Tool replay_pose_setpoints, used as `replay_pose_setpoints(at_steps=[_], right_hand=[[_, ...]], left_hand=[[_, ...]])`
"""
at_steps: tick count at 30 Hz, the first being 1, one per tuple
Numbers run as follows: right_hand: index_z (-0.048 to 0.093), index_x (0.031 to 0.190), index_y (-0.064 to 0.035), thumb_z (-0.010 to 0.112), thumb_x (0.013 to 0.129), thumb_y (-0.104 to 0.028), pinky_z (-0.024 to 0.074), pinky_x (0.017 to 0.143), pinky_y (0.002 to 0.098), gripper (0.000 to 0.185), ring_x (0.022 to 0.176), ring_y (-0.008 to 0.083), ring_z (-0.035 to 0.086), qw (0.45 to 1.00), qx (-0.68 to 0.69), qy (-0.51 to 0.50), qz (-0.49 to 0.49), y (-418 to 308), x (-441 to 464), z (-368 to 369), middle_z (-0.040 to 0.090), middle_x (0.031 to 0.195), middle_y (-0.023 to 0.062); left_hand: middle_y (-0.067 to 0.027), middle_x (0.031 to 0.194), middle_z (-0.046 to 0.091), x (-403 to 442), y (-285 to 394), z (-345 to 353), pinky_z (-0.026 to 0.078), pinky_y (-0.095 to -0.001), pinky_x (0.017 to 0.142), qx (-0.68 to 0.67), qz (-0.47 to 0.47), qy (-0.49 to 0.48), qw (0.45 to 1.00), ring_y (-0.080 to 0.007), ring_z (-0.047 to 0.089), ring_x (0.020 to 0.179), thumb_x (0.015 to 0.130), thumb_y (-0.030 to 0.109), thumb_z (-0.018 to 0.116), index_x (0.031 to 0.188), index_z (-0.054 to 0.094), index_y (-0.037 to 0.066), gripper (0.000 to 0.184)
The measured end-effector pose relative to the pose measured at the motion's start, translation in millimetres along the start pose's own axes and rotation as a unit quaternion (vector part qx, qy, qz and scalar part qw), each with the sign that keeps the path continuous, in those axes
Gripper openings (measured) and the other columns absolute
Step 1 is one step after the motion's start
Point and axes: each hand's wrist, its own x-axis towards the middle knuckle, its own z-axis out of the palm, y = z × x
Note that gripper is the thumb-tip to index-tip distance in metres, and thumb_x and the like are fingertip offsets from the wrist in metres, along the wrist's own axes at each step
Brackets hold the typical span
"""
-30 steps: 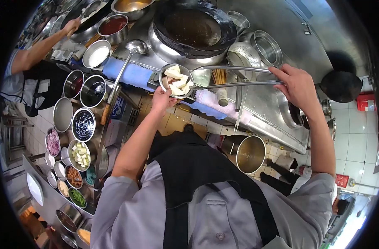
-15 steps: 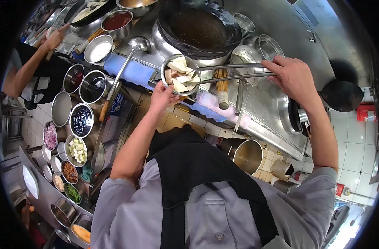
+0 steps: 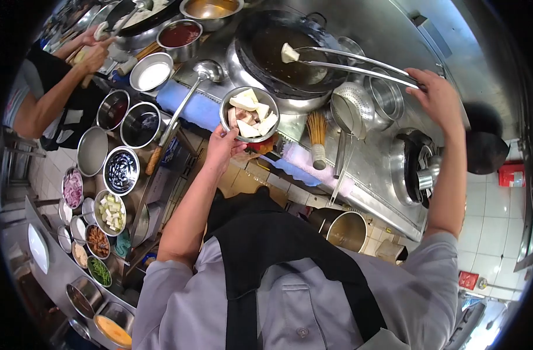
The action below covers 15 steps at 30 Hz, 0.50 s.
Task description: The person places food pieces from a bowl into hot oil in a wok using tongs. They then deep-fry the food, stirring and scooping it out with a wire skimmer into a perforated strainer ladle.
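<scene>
A steel bowl [image 3: 224,111] of pale cut chunks [image 3: 247,112] is in my left hand [image 3: 222,144], thumb on its rim and fingers beneath. My right hand [image 3: 434,93] is closed on the handle end of long metal tongs [image 3: 360,56]. Between the tongs' tips, one white chunk [image 3: 289,53] hangs over the black wok [image 3: 247,44]. Dark liquid [image 3: 272,51] lies in the wok's bottom. The bowl stands clear of the wok, just in front of its near edge.
A ladle [image 3: 208,71] lies left of the bowl; a bamboo brush [image 3: 317,131] and strainer [image 3: 355,105] are to the right. Bowls of ingredients [image 3: 111,212] line the left side. A co-worker's hands [image 3: 95,57] work at the upper left. A pot [image 3: 347,231] stands below the counter.
The tongs have moved up out of the bowl to above the wok, now gripping one chunk. My left hand still holds the bowl. The co-worker's hands have shifted, and the whole view has moved slightly.
</scene>
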Motion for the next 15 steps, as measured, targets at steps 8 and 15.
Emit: replay_pose_setpoints(at_steps=[8,15], right_hand=[[0.053,0.105,-0.016,0.06,0.07,-0.026,0.0443,0.071,0.037,0.036,0.089,0.0264,0.055,0.988,-0.05,-0.12,0.084,-11.9,91.7,111.2,0.057,0.097,0.0077],[0.054,0.102,-0.0158,0.059,0.072,-0.026,0.0453,0.068,0.0379,0.032,0.082,0.027,0.056,0.998,-0.055,0.009,0.016,-65.9,78.6,24.9,0.059,0.089,0.0079]], left_hand=[[-0.0032,0.081,0.052,-32.3,20.8,-27.9,0.049,-0.0208,0.053,-0.003,0.012,0.016,1.0,-0.0088,0.052,0.059,0.082,0.014,0.049,0.097,0.048,0.005,0.017],[-0.0044,0.081,0.053,-26.6,23.5,-56.3,0.049,-0.0214,0.052,-0.034,0.035,0.058,0.997,-0.0105,0.054,0.058,0.082,0.011,0.049,0.096,0.047,0.006,0.015]])
